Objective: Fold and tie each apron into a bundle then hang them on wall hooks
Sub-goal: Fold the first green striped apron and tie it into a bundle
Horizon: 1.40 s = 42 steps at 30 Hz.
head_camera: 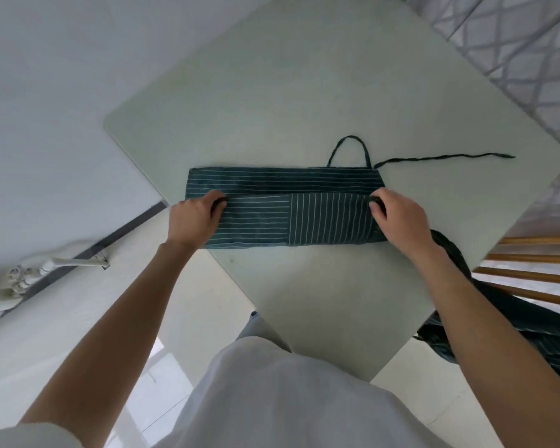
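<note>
Hands grip both ends of our striped apron [285,205], folded into a strip mid-table [304,92]: left hand [193,218] pinches its left end, right hand [398,215] its right, thumb probably tucked under. Tie string [443,158] trails toward the right corner.

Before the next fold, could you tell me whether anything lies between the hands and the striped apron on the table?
Nothing visible does: the left hand and right hand already grip the folded apron's two ends.

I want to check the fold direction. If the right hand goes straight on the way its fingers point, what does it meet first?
The right hand points left along the apron, so it would probably meet more striped cloth first, then the left hand.
</note>
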Tool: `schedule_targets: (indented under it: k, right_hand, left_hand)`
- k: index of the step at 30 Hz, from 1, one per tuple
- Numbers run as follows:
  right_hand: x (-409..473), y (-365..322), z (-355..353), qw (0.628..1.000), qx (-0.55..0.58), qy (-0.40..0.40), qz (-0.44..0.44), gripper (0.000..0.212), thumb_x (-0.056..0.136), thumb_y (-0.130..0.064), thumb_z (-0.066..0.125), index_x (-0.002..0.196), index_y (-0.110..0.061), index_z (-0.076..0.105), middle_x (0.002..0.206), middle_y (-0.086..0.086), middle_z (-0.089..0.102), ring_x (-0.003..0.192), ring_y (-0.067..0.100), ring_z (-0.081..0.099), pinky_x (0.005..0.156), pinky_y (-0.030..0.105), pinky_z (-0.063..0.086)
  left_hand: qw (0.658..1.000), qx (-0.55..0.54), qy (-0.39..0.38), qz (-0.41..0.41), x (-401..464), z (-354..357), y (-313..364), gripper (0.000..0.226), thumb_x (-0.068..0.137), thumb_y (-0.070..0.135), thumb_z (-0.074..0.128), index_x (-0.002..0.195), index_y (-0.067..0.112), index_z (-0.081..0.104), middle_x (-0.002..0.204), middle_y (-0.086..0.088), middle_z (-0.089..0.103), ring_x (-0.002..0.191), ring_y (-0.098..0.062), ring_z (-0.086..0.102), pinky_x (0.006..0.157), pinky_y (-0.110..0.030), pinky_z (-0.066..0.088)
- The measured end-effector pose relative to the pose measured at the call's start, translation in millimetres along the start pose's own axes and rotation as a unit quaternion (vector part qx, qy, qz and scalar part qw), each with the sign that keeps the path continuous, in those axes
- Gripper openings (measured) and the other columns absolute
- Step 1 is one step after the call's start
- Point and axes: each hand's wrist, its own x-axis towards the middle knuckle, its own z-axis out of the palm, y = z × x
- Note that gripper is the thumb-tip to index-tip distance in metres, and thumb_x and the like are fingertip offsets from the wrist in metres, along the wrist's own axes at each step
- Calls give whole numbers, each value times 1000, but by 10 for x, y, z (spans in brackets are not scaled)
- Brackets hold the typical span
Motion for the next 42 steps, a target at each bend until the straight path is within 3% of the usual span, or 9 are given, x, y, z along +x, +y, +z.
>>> schedule_targets:
  k: [9,18,21,25,27,30,34,39,42]
  right_hand:
    - [778,129,423,988,29,-70,134,27,99,-25,44,112,-5,56,106,15,60,92,30,56,74,35,41]
    - [1020,106,515,982,-76,-59,160,29,97,-31,50,103,-6,63,90,13,66,79,30,60,59,30,32]
    - [1075,73,541,978,-101,-62,174,27,95,-30,53,96,-6,63,88,13,67,77,29,60,59,31,33]
    - [969,44,513,982,-21,-6,189,24,91,-29,60,101,-8,61,94,9,67,81,27,61,64,32,40]
    - [752,51,458,983,56,38,170,28,87,-27,64,108,-9,59,104,8,66,93,26,60,80,38,46]
    - [172,106,366,975,81,97,182,36,83,-28,69,112,-9,57,111,9,61,105,28,53,90,39,41]
    - [-749,276,391,956,5,91,278,45,73,-30,78,105,-7,55,107,15,57,101,36,51,88,44,39]
    - [-1362,516,567,940,-43,-6,337,48,70,-34,75,104,-5,57,116,20,58,107,38,54,94,51,41]
    - [-1359,632,410,952,-18,9,306,24,80,-26,56,88,-4,61,90,19,66,82,37,63,70,40,48]
  left_hand:
    - [997,18,-53,-55,793,232,-155,26,97,30,49,115,20,65,102,-7,70,91,-30,63,78,-35,48]
    - [999,22,28,-38,858,408,-203,21,95,23,54,102,11,69,82,-9,73,65,-31,65,84,-38,47]
    - [999,25,20,-38,935,436,-225,18,94,24,56,99,13,68,84,-7,72,70,-29,65,82,-37,45]
    - [997,55,0,-45,962,439,-182,19,89,21,61,107,16,64,103,-7,67,99,-30,57,89,-41,39]
    - [998,43,15,-31,940,425,-3,27,85,17,64,113,16,62,113,-8,62,109,-30,51,94,-42,37]
    - [997,-27,22,63,881,474,514,26,87,22,63,112,16,62,113,-5,62,109,-26,52,94,-40,41]
    - [977,-84,-76,178,708,671,1383,33,92,32,54,123,20,56,123,0,57,119,-20,48,103,-36,34]
    - [963,-19,-188,193,633,1049,2002,57,97,42,40,147,19,25,153,3,27,141,-16,22,115,-37,16]
    - [958,34,-221,182,580,1191,1983,60,98,34,40,150,21,12,158,7,8,145,-14,3,118,-43,5]
